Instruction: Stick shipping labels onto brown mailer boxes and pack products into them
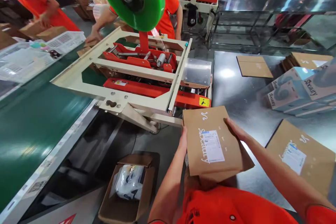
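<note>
A brown cardboard box with white lettering and a white shipping label is between my two hands, in front of my body. My left hand presses its left side, fingers partly hidden by the box. On the upper right edge, my right hand grips the cardboard, with its fingertips mostly out of sight. Flaps hang out at the box's near end. Just beyond it stands the exit end of a carton taping machine, with red side rails and a big green tape roll on top.
A metal table to the right holds a flat cardboard piece, light-blue printed boxes and a labelled carton. Left runs a green conveyor belt. An open box sits low. People in orange shirts work behind.
</note>
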Demonstrator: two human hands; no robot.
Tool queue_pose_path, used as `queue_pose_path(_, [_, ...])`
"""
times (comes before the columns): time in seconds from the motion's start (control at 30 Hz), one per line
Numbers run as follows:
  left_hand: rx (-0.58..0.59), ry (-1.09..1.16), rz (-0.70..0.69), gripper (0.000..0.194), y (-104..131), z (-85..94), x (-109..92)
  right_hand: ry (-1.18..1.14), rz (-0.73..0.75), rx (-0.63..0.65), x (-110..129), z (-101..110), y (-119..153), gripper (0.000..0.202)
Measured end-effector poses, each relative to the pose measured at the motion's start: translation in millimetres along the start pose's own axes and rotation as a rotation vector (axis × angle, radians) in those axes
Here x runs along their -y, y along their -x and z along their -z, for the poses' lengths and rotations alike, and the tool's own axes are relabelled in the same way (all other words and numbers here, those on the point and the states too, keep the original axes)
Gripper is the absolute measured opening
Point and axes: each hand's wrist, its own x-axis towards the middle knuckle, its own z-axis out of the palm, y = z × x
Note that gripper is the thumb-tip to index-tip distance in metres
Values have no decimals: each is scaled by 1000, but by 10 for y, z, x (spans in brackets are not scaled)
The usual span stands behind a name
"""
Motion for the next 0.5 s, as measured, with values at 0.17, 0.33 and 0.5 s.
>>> queue_pose_path(0.17, [1, -17, -74, 66, -148, -81, 94, -148, -80, 69, 91, -58, 16, 68])
queue_pose_path(0.33, [-4, -78, -212, 63, -138, 52, 275, -100, -70, -6, -50, 30, 180, 61])
queue_pose_path(0.5, [-1, -97, -222, 65, -78, 86, 180, 8, 9, -112, -102, 31, 87, 58])
